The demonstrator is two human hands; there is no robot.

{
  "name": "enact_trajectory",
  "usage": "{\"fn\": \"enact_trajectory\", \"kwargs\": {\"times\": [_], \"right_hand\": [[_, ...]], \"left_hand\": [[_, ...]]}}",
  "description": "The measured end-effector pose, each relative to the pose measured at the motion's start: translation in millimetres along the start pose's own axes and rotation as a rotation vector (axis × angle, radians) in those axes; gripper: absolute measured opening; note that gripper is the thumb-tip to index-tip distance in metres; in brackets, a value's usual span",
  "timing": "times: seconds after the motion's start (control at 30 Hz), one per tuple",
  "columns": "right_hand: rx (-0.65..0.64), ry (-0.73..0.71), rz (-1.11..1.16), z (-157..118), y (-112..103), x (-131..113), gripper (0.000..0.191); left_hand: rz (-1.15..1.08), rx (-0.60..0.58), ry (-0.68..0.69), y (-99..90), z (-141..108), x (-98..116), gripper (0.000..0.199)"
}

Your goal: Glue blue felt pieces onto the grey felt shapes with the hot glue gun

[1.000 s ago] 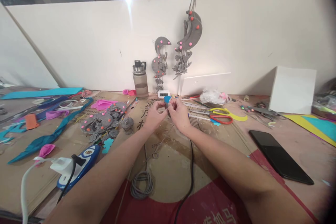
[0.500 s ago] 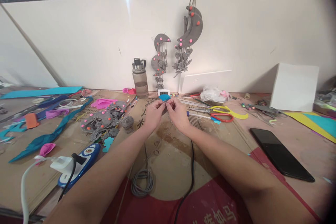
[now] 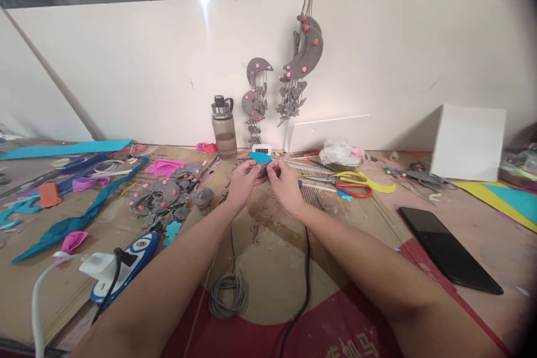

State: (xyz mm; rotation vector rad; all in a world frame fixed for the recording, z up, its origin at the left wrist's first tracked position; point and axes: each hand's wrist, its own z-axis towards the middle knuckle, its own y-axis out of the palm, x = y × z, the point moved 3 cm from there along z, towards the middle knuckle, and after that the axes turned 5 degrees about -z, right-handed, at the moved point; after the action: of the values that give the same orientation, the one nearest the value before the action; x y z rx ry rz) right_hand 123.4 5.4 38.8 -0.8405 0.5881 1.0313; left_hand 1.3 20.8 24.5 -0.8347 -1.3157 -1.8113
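Both hands are raised close together over the middle of the cardboard. My left hand (image 3: pixel 244 180) is closed, its thumb and fingers pinching the lower edge of a blue curved piece (image 3: pixel 260 158), perhaps felt or foam. My right hand (image 3: pixel 285 183) pinches at the right end of the same piece. Something grey shows below the blue between the fingertips; its kind is unclear. A grey yarn ball (image 3: pixel 203 199) lies left of my left wrist. Just beyond the hands stands a small white digital clock (image 3: pixel 262 148), partly covered by the blue piece.
Scissors (image 3: pixel 352 184) lie right of my hands, and a black phone (image 3: pixel 447 246) farther right. A water bottle (image 3: pixel 224 128) stands behind. Grey moon hangings (image 3: pixel 308 50) hang on the white board. Coiled grey cord (image 3: pixel 227 293) and a power strip (image 3: pixel 130 265) lie nearer me.
The blue piece has tilted and shifted slightly left, and more of it shows above my fingers. Grey material now shows between the fingertips. The view has tipped slightly upward.
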Motion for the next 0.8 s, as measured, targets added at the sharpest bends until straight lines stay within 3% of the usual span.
{"fn": "enact_trajectory", "kwargs": {"times": [0.27, 0.6, 0.8], "right_hand": [[-0.023, 0.016, -0.023, 0, 2, 1, 0.014], [-0.129, 0.029, -0.073, -6, 6, -8, 0.015], [-0.315, 0.009, -0.099, 0, 3, -22, 0.015]], "left_hand": [[-0.148, 0.174, -0.047, -6.2, 3, 8, 0.021], [-0.24, 0.32, -0.07, -34.1, 16, 9, 0.004], [-0.311, 0.418, -0.083, -48.4, 21, 10, 0.006]]}}
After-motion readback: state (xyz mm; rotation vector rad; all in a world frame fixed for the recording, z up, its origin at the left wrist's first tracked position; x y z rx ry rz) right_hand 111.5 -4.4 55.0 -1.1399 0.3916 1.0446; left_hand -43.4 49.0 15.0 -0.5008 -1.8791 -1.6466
